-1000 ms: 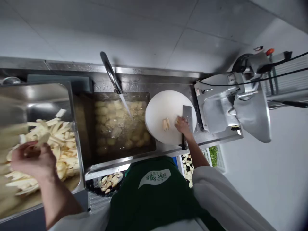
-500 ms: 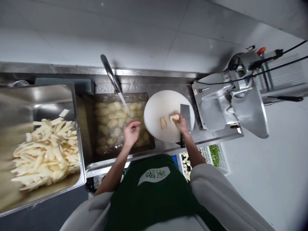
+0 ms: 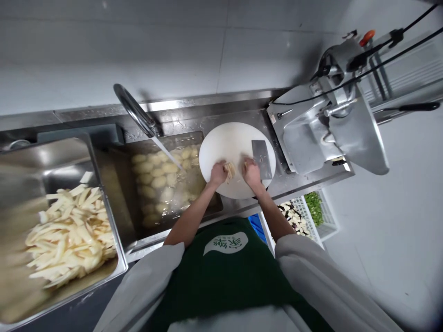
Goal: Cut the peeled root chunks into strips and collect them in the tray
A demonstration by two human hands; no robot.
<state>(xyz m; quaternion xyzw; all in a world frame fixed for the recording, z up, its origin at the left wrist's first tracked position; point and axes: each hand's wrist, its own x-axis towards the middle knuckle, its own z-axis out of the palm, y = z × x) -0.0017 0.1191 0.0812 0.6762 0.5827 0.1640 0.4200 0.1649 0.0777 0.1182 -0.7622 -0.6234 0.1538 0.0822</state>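
Observation:
On the round white cutting board, my left hand is closed at the left end of a small stack of cut potato strips. My right hand is closed to the right of the stack, with a potato piece in its fingers that is mostly hidden from view. A cleaver lies flat on the board's right side, just beyond my right hand; its handle is largely covered by my right arm.
Left of the board, water runs from a tap into a sink of peeled potatoes. Further left is a steel pan with many potato strips. A slicer stands at right. Below are crates of cut eggplant and chopped greens.
My left hand has moved from above the sink to the board and closed on the potato strips. My right hand stays over the board, its potato piece now mostly covered. The view has shifted.

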